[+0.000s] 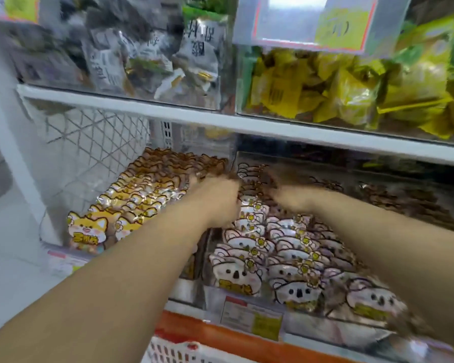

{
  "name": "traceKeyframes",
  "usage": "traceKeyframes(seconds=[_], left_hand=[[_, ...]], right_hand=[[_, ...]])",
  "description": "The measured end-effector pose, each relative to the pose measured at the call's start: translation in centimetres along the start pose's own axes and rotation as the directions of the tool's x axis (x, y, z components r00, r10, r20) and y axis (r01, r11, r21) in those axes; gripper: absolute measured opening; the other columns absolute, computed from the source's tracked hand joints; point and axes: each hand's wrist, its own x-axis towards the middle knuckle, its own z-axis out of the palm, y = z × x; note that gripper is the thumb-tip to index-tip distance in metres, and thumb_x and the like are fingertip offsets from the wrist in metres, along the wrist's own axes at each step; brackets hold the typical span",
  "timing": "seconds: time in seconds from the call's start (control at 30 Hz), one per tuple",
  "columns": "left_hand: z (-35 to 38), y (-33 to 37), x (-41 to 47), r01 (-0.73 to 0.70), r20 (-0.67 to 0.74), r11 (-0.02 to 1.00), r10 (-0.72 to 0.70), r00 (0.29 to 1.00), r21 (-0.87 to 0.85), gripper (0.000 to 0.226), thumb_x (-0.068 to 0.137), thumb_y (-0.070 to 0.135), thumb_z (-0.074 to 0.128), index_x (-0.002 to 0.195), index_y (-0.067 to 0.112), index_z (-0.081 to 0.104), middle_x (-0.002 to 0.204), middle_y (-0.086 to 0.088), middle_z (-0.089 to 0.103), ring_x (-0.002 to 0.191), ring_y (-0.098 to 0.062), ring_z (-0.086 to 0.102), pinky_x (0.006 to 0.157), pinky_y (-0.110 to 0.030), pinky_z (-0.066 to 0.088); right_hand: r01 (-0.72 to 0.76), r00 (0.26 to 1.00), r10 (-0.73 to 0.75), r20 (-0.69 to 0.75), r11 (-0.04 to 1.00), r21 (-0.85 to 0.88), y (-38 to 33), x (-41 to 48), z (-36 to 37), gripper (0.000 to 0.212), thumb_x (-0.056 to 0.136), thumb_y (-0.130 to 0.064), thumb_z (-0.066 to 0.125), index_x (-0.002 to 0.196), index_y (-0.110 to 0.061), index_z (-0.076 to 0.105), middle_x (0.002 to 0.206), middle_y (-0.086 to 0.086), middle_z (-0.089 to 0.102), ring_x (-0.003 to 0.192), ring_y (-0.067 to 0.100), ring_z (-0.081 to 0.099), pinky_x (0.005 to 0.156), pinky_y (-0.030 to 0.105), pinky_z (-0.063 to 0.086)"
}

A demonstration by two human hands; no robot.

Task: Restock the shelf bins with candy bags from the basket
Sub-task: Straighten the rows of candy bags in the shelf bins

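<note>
Both my arms reach deep into the lower shelf. My left hand [215, 197] lies at the divider between the bin of orange fox-shaped candy bags [131, 203] and the bin of white koala-shaped candy bags [281, 247]. My right hand [288, 197] is over the rear koala bags. Both hands are motion-blurred, so their finger positions and any hold on a bag cannot be made out. The white basket's rim [173, 349] shows at the bottom edge below the shelf.
The white shelf board [194, 119] above leaves little headroom. On it stand clear bins of grey bags [147, 53] and yellow-green bags [351, 87]. A price tag [252, 318] hangs on the koala bin's front. An orange strip [207, 334] runs below.
</note>
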Motion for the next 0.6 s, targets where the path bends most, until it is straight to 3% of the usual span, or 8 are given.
traceKeyframes(seconds=[0.1, 0.2, 0.33, 0.47, 0.53, 0.6], left_hand=[[0.7, 0.7, 1.2, 0.049, 0.029, 0.987, -0.054, 0.998, 0.15, 0.036, 0.099, 0.026, 0.05, 0.135, 0.023, 0.053, 0.139, -0.007, 0.056, 0.131, -0.03, 0.049, 0.113, -0.067, 0.016], [0.9, 0.9, 1.7, 0.051, -0.025, 0.982, -0.047, 0.999, 0.183, 0.041, 0.099, 0.023, 0.05, 0.139, 0.024, 0.048, 0.14, -0.005, 0.056, 0.13, -0.027, 0.051, 0.112, -0.061, 0.025], [0.6, 1.2, 3.2, 0.002, -0.003, 0.978, -0.001, 1.0, 0.209, 0.044, 0.1, 0.026, 0.051, 0.142, 0.017, 0.047, 0.135, -0.01, 0.059, 0.12, -0.028, 0.057, 0.094, -0.038, 0.047], [0.5, 1.1, 4.4, 0.005, 0.038, 0.987, -0.012, 0.999, 0.163, 0.042, 0.096, 0.024, 0.056, 0.138, 0.019, 0.051, 0.129, -0.009, 0.062, 0.111, -0.027, 0.06, 0.094, -0.039, 0.052], [0.6, 0.9, 4.1, -0.003, 0.011, 0.984, 0.001, 1.0, 0.176, 0.037, 0.095, 0.026, 0.056, 0.131, 0.02, 0.057, 0.126, -0.007, 0.063, 0.108, -0.026, 0.061, 0.091, -0.037, 0.053], [0.9, 0.7, 3.4, 0.003, -0.022, 0.984, 0.001, 1.0, 0.18, 0.032, 0.096, 0.027, 0.056, 0.127, 0.022, 0.06, 0.122, -0.005, 0.064, 0.108, -0.025, 0.061, 0.086, -0.034, 0.052]], right_hand=[[0.053, 0.996, -0.057, -0.07, 0.997, -0.055, 1.1, 2.2, 1.4, 0.041, 0.101, -0.032, 0.054, 0.139, -0.017, 0.054, 0.146, 0.012, 0.05, 0.129, 0.028, 0.052, 0.106, 0.037, 0.042], [0.133, 0.98, -0.137, -0.143, 0.99, -0.037, 1.9, 3.2, 2.1, 0.025, 0.097, -0.033, 0.06, 0.117, -0.021, 0.068, 0.123, 0.005, 0.068, 0.105, 0.022, 0.065, 0.091, 0.033, 0.051], [0.134, 0.976, -0.15, -0.16, 0.986, -0.103, 2.4, 4.0, 2.8, 0.029, 0.098, -0.04, 0.053, 0.116, -0.022, 0.067, 0.12, 0.006, 0.066, 0.105, 0.026, 0.062, 0.085, 0.033, 0.049], [0.123, 0.972, -0.15, -0.181, 0.981, -0.15, 2.0, 4.5, 3.2, 0.022, 0.098, -0.032, 0.054, 0.102, -0.015, 0.068, 0.106, 0.009, 0.067, 0.097, 0.028, 0.062, 0.076, 0.031, 0.047], [0.171, 0.965, -0.192, -0.176, 0.977, -0.127, 2.1, 3.6, 3.4, 0.022, 0.098, -0.033, 0.051, 0.094, -0.015, 0.064, 0.104, 0.009, 0.066, 0.095, 0.029, 0.062, 0.079, 0.034, 0.05], [0.263, 0.946, -0.285, -0.153, 0.954, -0.145, 2.5, 2.3, 3.4, 0.024, 0.1, -0.031, 0.048, 0.105, -0.016, 0.066, 0.118, 0.007, 0.063, 0.109, 0.028, 0.057, 0.096, 0.04, 0.046]])
